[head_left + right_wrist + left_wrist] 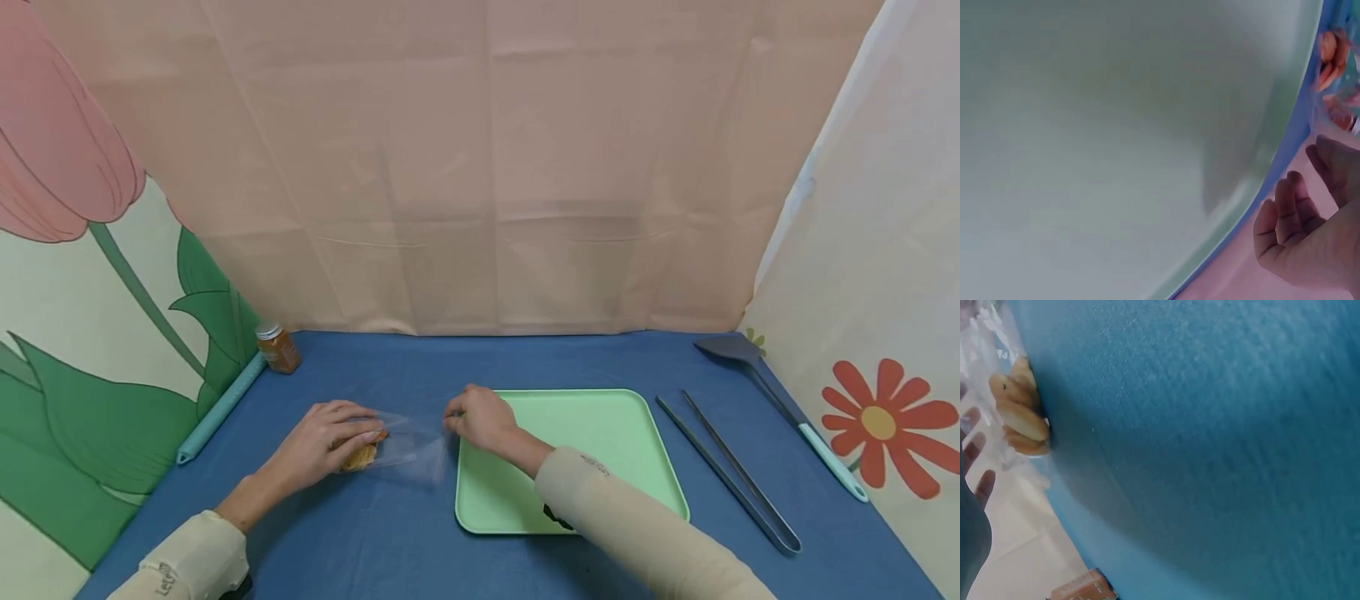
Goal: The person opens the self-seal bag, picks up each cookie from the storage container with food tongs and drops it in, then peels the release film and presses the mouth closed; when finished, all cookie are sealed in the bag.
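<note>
A clear plastic bag (408, 446) holds several golden-brown pieces of food (362, 457) that look like bread or pastry. It lies on the blue tablecloth left of the tray. My left hand (330, 437) holds its filled end, with fingers and thumb over the food. In the left wrist view, the smooth rounded food pieces (1021, 415) show through the plastic next to my fingers. Above the tray's left edge, my right hand (483, 419) pinches the bag's other end between thumb and forefinger. Its remaining fingers (1288, 209) curl loosely in the right wrist view.
A light green tray (585, 417) lies beneath my right forearm. Metal tongs (738, 483) and a black spatula (750, 362) with a pale green handle lie to the right. A spice jar (278, 348) stands at the back left beside a light-blue roll (221, 408).
</note>
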{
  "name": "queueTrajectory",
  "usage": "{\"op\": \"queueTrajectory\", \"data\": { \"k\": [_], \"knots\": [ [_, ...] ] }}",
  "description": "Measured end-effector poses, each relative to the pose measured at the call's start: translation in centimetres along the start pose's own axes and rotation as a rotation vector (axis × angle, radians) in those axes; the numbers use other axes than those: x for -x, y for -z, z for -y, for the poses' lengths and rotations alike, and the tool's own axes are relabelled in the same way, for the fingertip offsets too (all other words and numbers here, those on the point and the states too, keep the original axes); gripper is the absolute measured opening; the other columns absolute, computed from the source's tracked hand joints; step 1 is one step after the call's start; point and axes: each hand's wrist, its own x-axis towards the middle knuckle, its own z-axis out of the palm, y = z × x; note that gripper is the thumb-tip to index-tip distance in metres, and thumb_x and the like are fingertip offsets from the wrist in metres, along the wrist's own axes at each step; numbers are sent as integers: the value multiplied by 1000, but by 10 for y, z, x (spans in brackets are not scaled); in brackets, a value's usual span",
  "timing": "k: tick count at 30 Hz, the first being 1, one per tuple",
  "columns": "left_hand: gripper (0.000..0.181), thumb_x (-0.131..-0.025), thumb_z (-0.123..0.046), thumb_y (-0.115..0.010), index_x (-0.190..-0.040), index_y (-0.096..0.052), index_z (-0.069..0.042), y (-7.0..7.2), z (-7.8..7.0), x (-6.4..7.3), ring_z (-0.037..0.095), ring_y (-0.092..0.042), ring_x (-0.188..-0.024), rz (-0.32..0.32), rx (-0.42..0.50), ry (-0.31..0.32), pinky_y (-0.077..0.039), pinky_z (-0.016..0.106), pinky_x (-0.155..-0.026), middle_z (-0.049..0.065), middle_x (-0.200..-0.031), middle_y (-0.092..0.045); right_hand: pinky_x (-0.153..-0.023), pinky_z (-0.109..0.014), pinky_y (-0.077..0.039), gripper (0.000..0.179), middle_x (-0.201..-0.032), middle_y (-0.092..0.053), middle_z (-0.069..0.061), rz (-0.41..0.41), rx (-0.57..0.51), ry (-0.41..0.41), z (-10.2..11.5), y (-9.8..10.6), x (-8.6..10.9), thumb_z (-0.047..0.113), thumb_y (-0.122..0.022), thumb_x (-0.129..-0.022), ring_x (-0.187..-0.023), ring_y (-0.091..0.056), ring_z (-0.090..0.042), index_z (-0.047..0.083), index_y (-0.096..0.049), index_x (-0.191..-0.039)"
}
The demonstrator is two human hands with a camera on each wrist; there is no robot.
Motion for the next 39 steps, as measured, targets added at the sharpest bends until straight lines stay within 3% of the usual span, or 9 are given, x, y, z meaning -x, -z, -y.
{"op": "queueTrajectory", "data": {
  "k": [4,8,11,15,19,25,30,39],
  "knots": [
    [31,-99,-36,-64,-127,-71,-27,5,-2,-6,21,-56,-122,56,50,105,-41,58,-99,-4,-128,-67,-51,-23,-42,12,-95,-64,-1,14,-26,-15,-2,5,-9,24,-71,-95,-78,-57,-12,19,-81,-99],
    [39,-100,-44,-60,-135,-65,-28,8,-4,-25,26,-55,-127,109,108,194,-42,61,-100,-1,-134,-64,-54,-23,-44,15,-102,-67,-3,28,-51,-24,-6,8,-18,25,-69,-96,-87,-63,-17,18,-80,-103],
    [46,-100,-51,-56,-140,-61,-28,7,-5,-48,29,-54,-129,197,176,244,-43,60,-102,2,-138,-63,-57,-23,-46,17,-106,-70,-4,32,-67,-26,-10,9,-22,26,-68,-97,-95,-65,-19,17,-80,-106],
    [54,-99,-54,-55,-144,-58,-23,-1,-6,-75,30,-55,-130,355,317,307,-45,57,-104,4,-140,-61,-58,-25,-47,18,-105,-67,-3,38,-100,-35,-15,11,-24,26,-67,-98,-90,-64,-18,16,-79,-107],
    [55,-99,-51,-58,-143,-58,-18,-12,-4,-93,29,-56,-130,442,413,337,-47,53,-104,4,-142,-60,-63,-27,-48,18,-102,-65,-1,38,-141,-39,-19,11,-25,26,-67,-98,-88,-60,-15,16,-80,-106],
    [48,-97,-49,-62,-135,-65,-20,-24,-3,-107,25,-63,-119,469,457,372,-50,49,-100,2,-138,-64,-67,-29,-49,18,-106,-66,-3,28,-193,-40,-21,12,-28,25,-67,-98,-93,-61,-17,15,-80,-107],
    [36,-97,-43,-65,-125,-72,-21,-28,-3,-113,25,-64,-119,494,476,361,-53,47,-97,2,-129,-69,-65,-28,-49,18,-106,-69,-2,33,-208,-46,-20,10,-30,26,-67,-98,-102,-61,-19,17,-80,-105],
    [18,-97,-36,-68,-106,-78,-25,-31,-4,-113,20,-66,-106,462,518,376,-53,43,-91,-5,-111,-73,-63,-27,-48,19,-103,-65,-1,30,-207,-43,-20,9,-32,27,-67,-98,-85,-57,-13,16,-80,-106]
  ]
}}
